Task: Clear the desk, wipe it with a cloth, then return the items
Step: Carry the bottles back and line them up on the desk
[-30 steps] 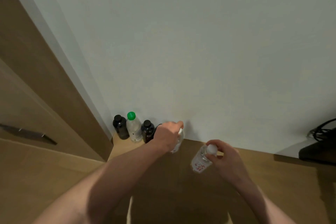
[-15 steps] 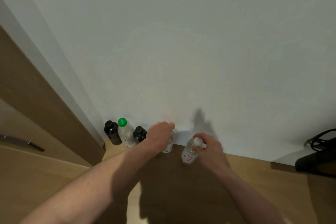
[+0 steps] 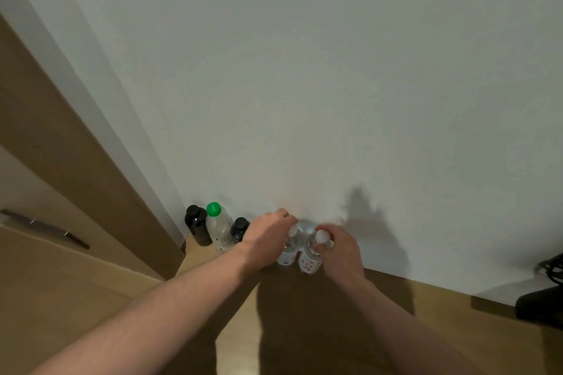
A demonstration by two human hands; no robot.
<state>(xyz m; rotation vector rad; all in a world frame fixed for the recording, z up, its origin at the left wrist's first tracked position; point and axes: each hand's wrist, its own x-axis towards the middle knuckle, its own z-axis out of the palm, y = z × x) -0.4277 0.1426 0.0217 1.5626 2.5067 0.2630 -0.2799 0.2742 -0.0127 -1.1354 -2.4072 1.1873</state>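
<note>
Both hands are working at the back edge of the desk (image 3: 335, 329), against the wall: left hand (image 3: 268, 240) is gripping the neck of a clear bottle (image 3: 286, 254), right hand (image 3: 338, 248) is gripping the red-labelled bottle (image 3: 309, 262) just beside it. Both bottles are standing upright, long axes vertical, each right under its own hand, caps on; contents unreadable. Green-capped bottle (image 3: 217, 228) and two dark ones are sitting further left in the corner.

Both bare forearms reach forward side by side; the left hand (image 3: 268, 237) and right hand (image 3: 338, 248) have fingers curled, each gripping something
</note>
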